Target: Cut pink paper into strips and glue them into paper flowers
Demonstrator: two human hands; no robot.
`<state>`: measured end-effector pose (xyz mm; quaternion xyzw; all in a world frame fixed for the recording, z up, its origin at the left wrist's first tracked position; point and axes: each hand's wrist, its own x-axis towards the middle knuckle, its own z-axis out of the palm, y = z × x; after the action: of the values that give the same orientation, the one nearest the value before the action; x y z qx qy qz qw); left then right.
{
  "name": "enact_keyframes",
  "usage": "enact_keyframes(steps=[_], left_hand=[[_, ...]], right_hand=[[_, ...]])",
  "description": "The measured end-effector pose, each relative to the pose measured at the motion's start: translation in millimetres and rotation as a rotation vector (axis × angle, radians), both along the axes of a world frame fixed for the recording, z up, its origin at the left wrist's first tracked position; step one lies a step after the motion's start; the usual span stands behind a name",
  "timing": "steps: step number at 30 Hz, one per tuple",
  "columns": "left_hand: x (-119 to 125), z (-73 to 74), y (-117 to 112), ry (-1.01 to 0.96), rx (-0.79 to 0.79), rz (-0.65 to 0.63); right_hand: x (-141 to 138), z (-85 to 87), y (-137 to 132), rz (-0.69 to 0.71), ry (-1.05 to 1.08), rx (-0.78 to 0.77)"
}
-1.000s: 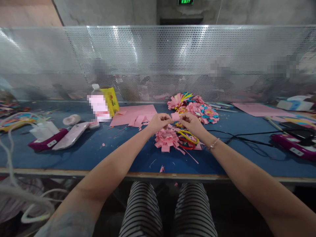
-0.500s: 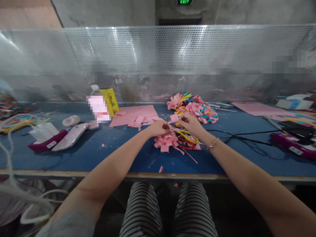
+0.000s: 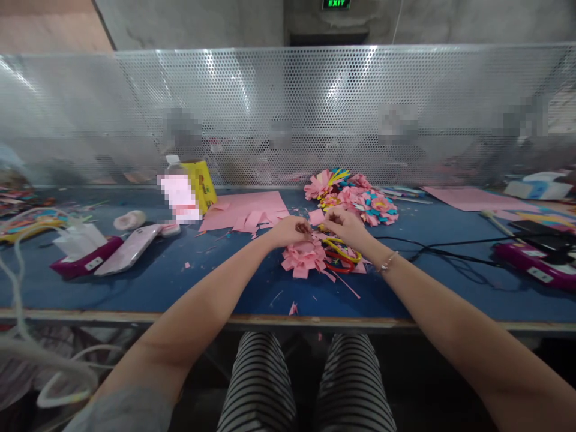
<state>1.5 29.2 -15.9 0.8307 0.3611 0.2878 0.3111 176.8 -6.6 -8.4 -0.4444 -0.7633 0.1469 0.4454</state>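
Observation:
My left hand (image 3: 291,231) is closed in a pinch at the upper edge of a fringed pink paper flower (image 3: 302,261), which hangs from its fingertips down to the table. My right hand (image 3: 345,228) is pinched too, just right of the left one. Whatever lies between its fingers is too small to make out. Under the right hand are yellow scissor handles (image 3: 335,247) and red scissor handles (image 3: 341,265), among pink paper scraps. A small pink paper piece (image 3: 316,216) shows behind the gap between my hands.
Finished paper flowers (image 3: 360,201) are piled behind my right hand. A pink sheet with cut strips (image 3: 247,210), a bottle (image 3: 180,195) and a yellow packet (image 3: 203,183) stand left of centre. A phone (image 3: 130,249), purple power strips (image 3: 531,264), black cables (image 3: 432,245) and a perforated screen (image 3: 288,90) surround these.
Both hands stay in nearly the same place. The left hand and the pink flower have shifted very slightly to the right, and the right hand's fingers have moved a little.

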Motion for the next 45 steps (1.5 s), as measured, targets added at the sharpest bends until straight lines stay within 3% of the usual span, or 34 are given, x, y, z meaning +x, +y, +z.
enact_keyframes(steps=[17,27,36,45], left_hand=[[2,1.5,-3,-0.113,-0.111,-0.025],[1,-0.3,1,-0.077,-0.081,-0.037],[1,9.0,-8,-0.152,-0.202,-0.175],[1,5.9,-6,-0.165,-0.166,-0.147]], right_hand=[[1,-1.6,2,0.019,-0.011,0.018],[1,-2.5,3,0.016,0.020,-0.005],[19,4.7,11,0.043,0.498,-0.194],[27,8.8,14,-0.016,0.592,-0.150]])
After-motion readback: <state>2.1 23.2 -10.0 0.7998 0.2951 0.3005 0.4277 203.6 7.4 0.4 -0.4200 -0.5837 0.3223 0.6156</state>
